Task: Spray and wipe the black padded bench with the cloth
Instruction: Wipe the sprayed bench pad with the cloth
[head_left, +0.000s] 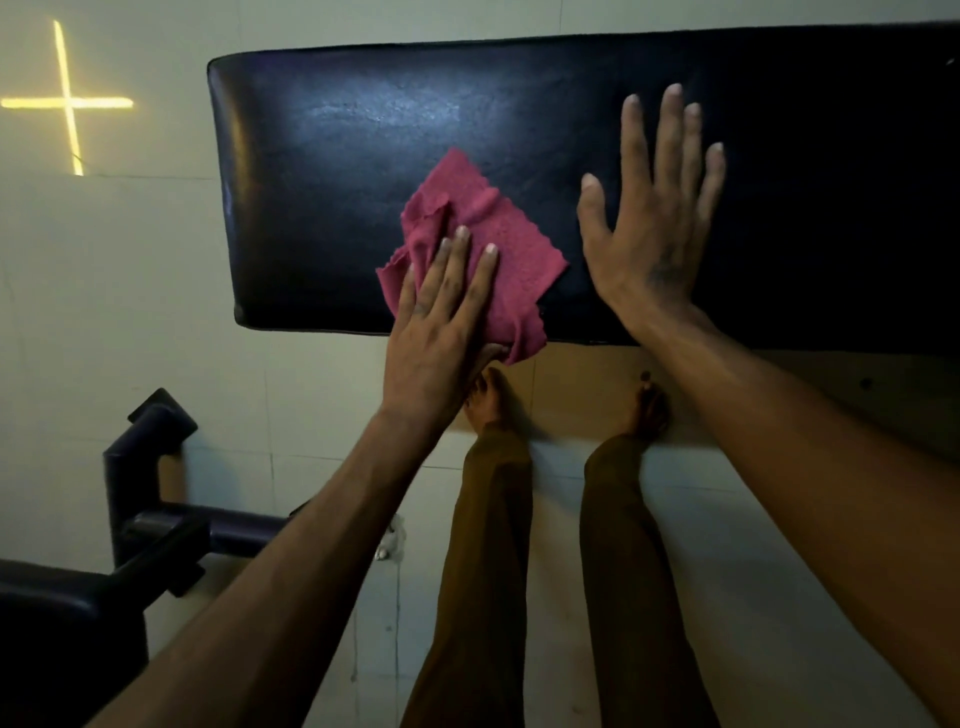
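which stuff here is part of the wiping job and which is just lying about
In the job: black padded bench; pink cloth; left hand pressing the cloth; right hand flat on the bench.

Lying about: dark metal frame; cross of light on the floor.

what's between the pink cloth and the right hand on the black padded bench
Only bare black padding: a narrow strip of bench separates the crumpled pink cloth from the flat right hand, in the head view.

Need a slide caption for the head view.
Left hand presses pink cloth on black padded bench; right hand lies flat beside it.
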